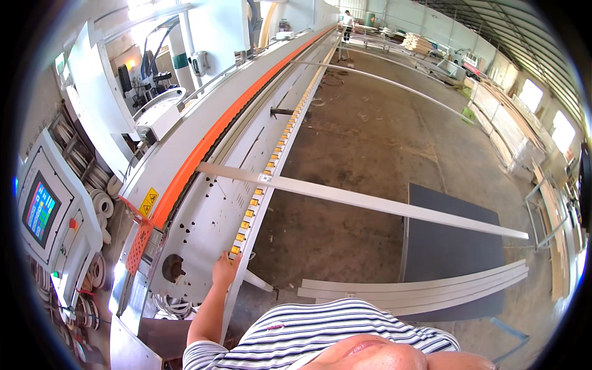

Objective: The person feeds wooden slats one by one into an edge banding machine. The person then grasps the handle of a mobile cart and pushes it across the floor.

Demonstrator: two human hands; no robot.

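Observation:
My left hand (226, 269) is at the near end of a long white rail (262, 203) set with yellow rollers (245, 225). Its fingers are bent over the rail beside the last rollers, closed on it as far as they show. Farther along, a long, narrow, pale strip (370, 202) lies across the rail, with a small white label near the rollers. Its left end reaches the orange beam (213, 139) of the machine, and its other end extends far to the right. My right hand is out of the picture.
At left stands a control panel (42, 206) with a lit screen and red button. Pale strips (425, 290) lie stacked by a dark sheet (453, 240) on the right floor. Another long bar (388, 85) crosses farther off. Board stacks (502, 117) line the right; a person (348, 26) stands far back.

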